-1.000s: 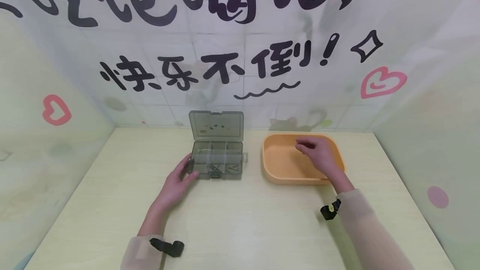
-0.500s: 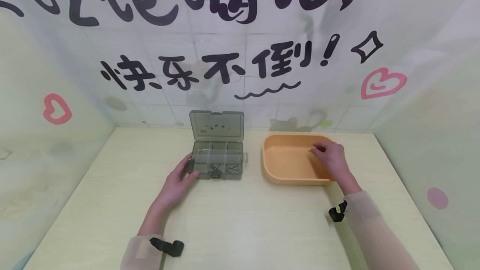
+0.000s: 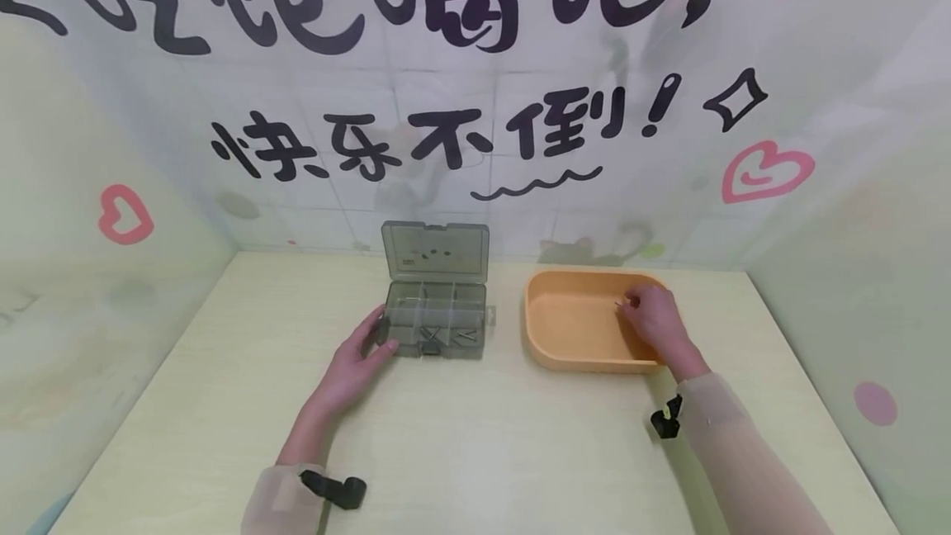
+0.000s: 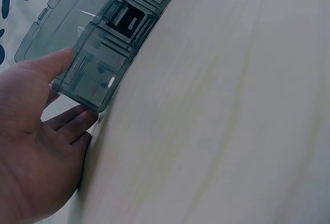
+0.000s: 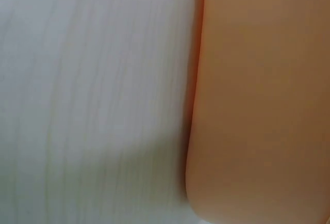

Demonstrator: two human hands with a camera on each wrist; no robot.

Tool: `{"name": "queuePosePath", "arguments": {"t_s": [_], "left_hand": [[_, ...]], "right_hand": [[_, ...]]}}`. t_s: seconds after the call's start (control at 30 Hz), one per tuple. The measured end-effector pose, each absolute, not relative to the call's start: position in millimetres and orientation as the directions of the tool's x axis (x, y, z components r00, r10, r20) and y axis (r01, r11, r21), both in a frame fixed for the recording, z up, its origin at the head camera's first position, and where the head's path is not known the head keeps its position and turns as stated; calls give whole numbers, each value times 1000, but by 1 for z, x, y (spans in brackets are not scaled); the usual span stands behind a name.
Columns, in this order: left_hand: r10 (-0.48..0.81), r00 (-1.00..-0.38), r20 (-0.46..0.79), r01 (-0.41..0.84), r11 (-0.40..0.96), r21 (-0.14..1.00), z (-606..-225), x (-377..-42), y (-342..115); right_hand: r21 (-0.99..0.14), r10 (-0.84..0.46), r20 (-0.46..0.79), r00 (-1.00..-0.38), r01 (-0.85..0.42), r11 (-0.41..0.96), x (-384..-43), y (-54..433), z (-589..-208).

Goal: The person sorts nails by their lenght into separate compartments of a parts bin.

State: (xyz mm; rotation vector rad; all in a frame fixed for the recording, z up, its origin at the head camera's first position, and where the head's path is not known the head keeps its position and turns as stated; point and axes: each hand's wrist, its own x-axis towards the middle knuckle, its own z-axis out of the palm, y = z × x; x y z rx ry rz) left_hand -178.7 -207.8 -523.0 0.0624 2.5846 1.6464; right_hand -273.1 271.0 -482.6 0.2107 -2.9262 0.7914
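A grey see-through compartment box stands with its lid raised. Thin silver metal pieces lie in two of its front compartments. My left hand grips the box's left end; in the left wrist view, the thumb lies at its upper edge and the fingers at its lower corner. Over the right part of an orange tray, my right hand pinches a small thin piece, whose tip sticks out past the fingertips. The right wrist view shows the tray's wall but no hand.
The pale wooden table carries both containers, with a gap between box and tray. Behind them rises a printed white backdrop, with further printed sheets at the left and right sides.
My right hand has moved right and slightly toward me, lower over the tray's right side. The left hand keeps its place on the box. The head view has shifted slightly.
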Motion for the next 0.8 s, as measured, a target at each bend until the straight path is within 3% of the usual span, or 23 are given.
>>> {"name": "queuePosePath", "arguments": {"t_s": [0.53, 0.8], "left_hand": [[81, -996, -35, 3, 431, 902, -520, -178, -206], [80, -996, -39, -1, 430, 903, -522, -179, -207]], "right_hand": [[-529, -69, 84, -994, -103, 842, -278, 274, -487], [-483, -110, 106, -988, -148, 863, -279, 274, -488]]}}
